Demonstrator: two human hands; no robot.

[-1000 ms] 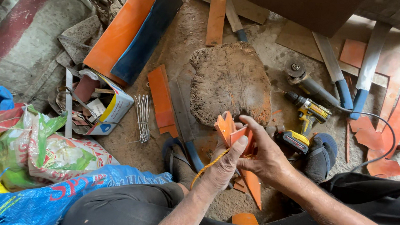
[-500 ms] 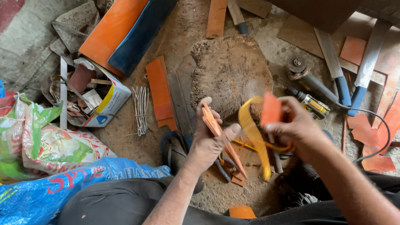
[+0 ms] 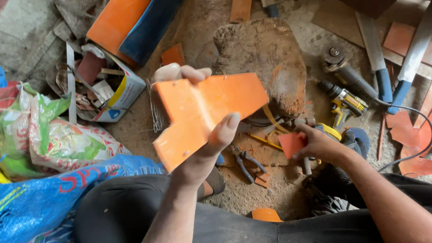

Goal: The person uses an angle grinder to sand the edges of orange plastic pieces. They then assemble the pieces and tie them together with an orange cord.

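My left hand (image 3: 202, 150) holds up a flat orange plastic piece (image 3: 201, 113) cut with stepped edges, thumb on its lower right edge and fingers behind its top. My right hand (image 3: 318, 144) is lower, near the dirt floor, pinching a small red-orange scrap (image 3: 292, 143). Below the raised piece lie pliers (image 3: 245, 165) and an orange strip (image 3: 269, 136). A worn wooden chopping block (image 3: 268, 60) stands just behind both hands.
A yellow cordless drill (image 3: 342, 106) and an angle grinder (image 3: 344, 71) lie right of the block. Orange offcuts (image 3: 422, 132) and blue-handled blades (image 3: 382, 56) are at far right. A box of scraps (image 3: 104, 88), orange and blue sheets (image 3: 132, 18) and plastic sacks (image 3: 32, 146) fill the left.
My left hand has lifted the orange piece up toward the camera, flat face showing. My right hand has dropped toward the floor with a small red-orange scrap, apart from the left.
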